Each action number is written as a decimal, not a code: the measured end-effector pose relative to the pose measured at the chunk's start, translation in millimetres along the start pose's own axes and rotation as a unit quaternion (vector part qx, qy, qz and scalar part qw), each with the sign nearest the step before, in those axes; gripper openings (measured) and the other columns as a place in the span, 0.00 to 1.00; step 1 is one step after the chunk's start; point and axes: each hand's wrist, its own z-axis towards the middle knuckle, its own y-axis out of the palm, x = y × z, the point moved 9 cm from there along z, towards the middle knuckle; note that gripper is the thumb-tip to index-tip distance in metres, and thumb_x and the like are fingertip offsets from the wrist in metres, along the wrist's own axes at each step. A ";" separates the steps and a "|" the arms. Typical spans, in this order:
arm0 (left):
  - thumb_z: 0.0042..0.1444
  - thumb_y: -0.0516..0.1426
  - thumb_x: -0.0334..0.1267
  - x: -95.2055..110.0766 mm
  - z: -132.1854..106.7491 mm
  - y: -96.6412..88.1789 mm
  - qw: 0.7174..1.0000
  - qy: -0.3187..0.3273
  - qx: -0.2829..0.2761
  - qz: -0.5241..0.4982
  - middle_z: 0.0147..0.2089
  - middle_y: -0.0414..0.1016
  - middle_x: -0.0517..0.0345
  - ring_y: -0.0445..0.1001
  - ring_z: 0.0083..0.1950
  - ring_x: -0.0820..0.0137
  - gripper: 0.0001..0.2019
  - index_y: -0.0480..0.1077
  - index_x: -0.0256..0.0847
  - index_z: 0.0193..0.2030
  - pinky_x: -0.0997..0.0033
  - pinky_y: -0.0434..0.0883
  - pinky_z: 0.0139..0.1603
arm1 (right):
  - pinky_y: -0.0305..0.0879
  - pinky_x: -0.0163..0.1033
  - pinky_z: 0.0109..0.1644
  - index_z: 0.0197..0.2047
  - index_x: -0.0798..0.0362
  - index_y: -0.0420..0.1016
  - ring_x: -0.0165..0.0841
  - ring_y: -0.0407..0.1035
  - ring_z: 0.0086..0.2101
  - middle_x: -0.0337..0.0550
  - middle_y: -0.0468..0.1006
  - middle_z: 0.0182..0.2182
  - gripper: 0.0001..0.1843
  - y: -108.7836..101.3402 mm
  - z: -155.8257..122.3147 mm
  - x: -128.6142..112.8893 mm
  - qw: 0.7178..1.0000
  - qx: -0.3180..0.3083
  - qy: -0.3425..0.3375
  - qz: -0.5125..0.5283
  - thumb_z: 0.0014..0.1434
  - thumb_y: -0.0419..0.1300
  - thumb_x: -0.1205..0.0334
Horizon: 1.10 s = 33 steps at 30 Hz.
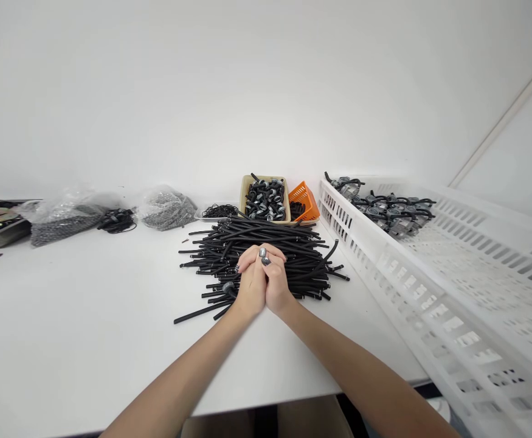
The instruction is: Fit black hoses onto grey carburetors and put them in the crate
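My left hand [251,286] and my right hand [276,285] are clasped together, palm to palm, with fingers folded around each other. No object shows in either one. They rest at the front edge of a pile of black rubber tubes [314,267], most lying crosswise on the white table. Both thumbs lie on top, with shiny dark nail polish. By my left wrist, a tube with a grey round fitting [229,289] lies among the others. The clasped hands cover the middle of the pile, and the space between the palms is hidden.
Behind the pile stand a cream basket [242,198] of short black-and-grey parts and an orange basket [310,201]. A white slotted crate [384,261] holding assembled pieces [397,213] fills the right. Along the wall sit plastic bags [168,208] of small grey parts and black cords [116,220].
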 end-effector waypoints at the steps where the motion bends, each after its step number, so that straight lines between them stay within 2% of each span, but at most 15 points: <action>1: 0.66 0.39 0.39 0.5 0.0 -0.1 1.000 0.000 0.000 0.001 0.40 0.76 0.50 0.73 0.44 0.60 0.21 0.72 0.43 0.37 0.55 0.70 0.49 | 0.65 0.47 0.41 0.26 0.48 0.79 0.43 0.71 0.37 0.45 0.72 0.24 0.25 -0.1 0.0 -0.4 1.000 0.001 -0.001 -0.001 0.65 0.46 0.56; 8: 0.66 0.40 0.39 -0.9 0.7 1.2 1.000 -0.011 -0.004 -0.009 0.41 0.77 0.49 0.75 0.43 0.62 0.19 0.71 0.42 0.39 0.58 0.72 0.47 | 0.66 0.49 0.43 0.24 0.49 0.78 0.43 0.70 0.36 0.46 0.72 0.25 0.25 -1.5 0.3 2.7 1.000 0.005 0.025 -0.014 0.64 0.47 0.51; 12: 0.66 0.39 0.38 -0.1 -0.1 0.0 1.000 -0.001 0.007 0.014 0.40 0.76 0.51 0.75 0.43 0.63 0.19 0.71 0.42 0.38 0.60 0.71 0.46 | 0.65 0.49 0.43 0.25 0.48 0.79 0.44 0.70 0.37 0.46 0.72 0.25 0.25 0.0 0.4 3.0 1.000 -0.009 0.018 0.001 0.64 0.46 0.53; 15: 0.66 0.38 0.38 -0.4 -0.4 -0.6 1.000 -0.001 0.010 0.018 0.40 0.76 0.51 0.74 0.44 0.62 0.20 0.71 0.42 0.37 0.59 0.70 0.48 | 0.65 0.49 0.43 0.26 0.49 0.79 0.44 0.70 0.38 0.47 0.71 0.25 0.24 0.5 0.4 2.2 1.000 -0.011 0.009 0.010 0.64 0.46 0.54; 20: 0.65 0.40 0.38 -0.9 -0.1 1.3 1.000 -0.008 -0.008 0.008 0.41 0.76 0.50 0.74 0.45 0.62 0.19 0.71 0.43 0.38 0.58 0.71 0.49 | 0.66 0.49 0.43 0.23 0.48 0.78 0.44 0.70 0.37 0.47 0.71 0.25 0.25 -1.7 0.2 5.3 1.000 0.005 0.028 -0.002 0.63 0.47 0.51; 26: 0.66 0.39 0.39 -1.9 -0.6 0.2 1.000 -0.013 -0.006 -0.004 0.41 0.76 0.50 0.74 0.44 0.61 0.20 0.72 0.43 0.37 0.56 0.71 0.49 | 0.66 0.48 0.41 0.25 0.48 0.79 0.42 0.70 0.35 0.46 0.72 0.24 0.25 0.1 0.8 -2.9 1.000 0.004 0.000 0.001 0.65 0.46 0.56; 33: 0.64 0.41 0.37 -2.1 -0.8 0.5 1.000 -0.011 0.001 -0.001 0.40 0.76 0.51 0.74 0.44 0.61 0.18 0.71 0.43 0.36 0.57 0.70 0.48 | 0.66 0.49 0.43 0.25 0.48 0.79 0.44 0.70 0.37 0.47 0.72 0.26 0.25 -0.8 -0.2 3.6 1.000 0.000 0.018 0.006 0.64 0.46 0.54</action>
